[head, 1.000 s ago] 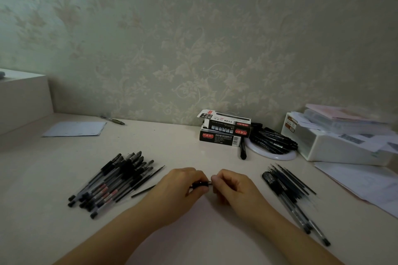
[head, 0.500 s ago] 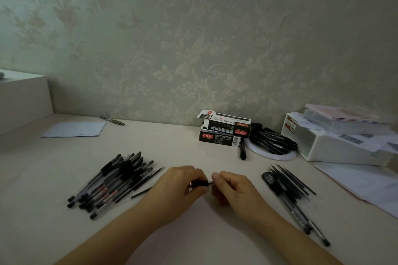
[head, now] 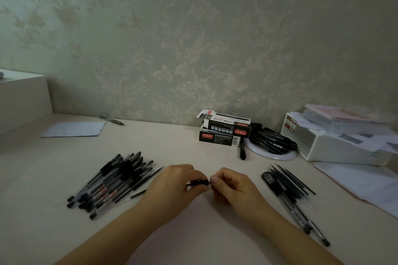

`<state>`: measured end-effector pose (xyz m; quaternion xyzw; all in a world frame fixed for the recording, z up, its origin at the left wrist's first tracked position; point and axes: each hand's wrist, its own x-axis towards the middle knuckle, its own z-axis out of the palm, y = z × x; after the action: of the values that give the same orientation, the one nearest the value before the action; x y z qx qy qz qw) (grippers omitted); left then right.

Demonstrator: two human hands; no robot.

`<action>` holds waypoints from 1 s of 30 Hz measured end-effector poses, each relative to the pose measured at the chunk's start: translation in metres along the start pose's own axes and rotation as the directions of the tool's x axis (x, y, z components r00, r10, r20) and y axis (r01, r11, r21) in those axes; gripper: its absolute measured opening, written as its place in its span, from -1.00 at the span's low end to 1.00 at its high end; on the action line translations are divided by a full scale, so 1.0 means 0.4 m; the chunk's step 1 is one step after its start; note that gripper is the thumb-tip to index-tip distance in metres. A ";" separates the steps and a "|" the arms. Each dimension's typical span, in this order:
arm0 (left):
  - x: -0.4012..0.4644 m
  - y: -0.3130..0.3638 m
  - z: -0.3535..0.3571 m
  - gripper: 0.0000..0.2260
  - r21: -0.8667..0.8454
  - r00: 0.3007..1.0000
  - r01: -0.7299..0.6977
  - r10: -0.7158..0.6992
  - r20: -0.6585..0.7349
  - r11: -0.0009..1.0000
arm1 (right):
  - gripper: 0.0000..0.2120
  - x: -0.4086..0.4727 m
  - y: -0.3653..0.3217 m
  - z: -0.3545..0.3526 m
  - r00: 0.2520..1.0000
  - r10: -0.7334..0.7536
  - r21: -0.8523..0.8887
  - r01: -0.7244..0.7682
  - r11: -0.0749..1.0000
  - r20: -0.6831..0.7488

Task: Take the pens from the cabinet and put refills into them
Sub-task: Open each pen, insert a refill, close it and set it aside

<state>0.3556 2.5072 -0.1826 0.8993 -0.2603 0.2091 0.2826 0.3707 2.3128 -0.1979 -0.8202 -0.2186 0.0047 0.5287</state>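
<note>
Two pen piles point(head: 112, 180) on pale desk point(head: 185, 148), floral wallpaper point(head: 193, 38) behind.

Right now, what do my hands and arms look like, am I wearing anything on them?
Nothing is worn on either one. The left hand and right hand are bare, with no gloves, and no rings show on the fingers. Both forearms are uncovered as far as the bottom edge of the view: no sleeves, watch or bracelet. The dim light hides finer detail such as the nails.

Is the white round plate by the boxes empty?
No, the white plate carries a heap of black pens, just right of the stacked pen boxes.
</note>
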 end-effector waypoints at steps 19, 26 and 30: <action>0.001 -0.043 -0.003 -0.84 0.068 0.974 0.220 -0.223 0.036 0.973 | -0.97 0.008 0.027 -0.005 0.984 -0.080 -0.504 -0.010 0.864 -0.156; -0.002 -0.044 -0.003 -0.86 0.057 0.979 0.193 -0.196 0.062 0.980 | -0.89 -0.003 0.005 -0.013 0.975 -0.067 -0.301 0.000 0.954 -0.212; -0.001 -0.036 -0.004 -0.87 0.051 0.984 0.154 -0.158 0.080 0.987 | -0.88 -0.006 -0.005 -0.011 0.982 -0.103 -0.275 0.056 0.960 -0.159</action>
<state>0.3634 2.5185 -0.1876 0.9309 -0.1959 0.1543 0.2669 0.3688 2.3089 -0.1947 -0.8722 -0.2035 -0.1171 0.4291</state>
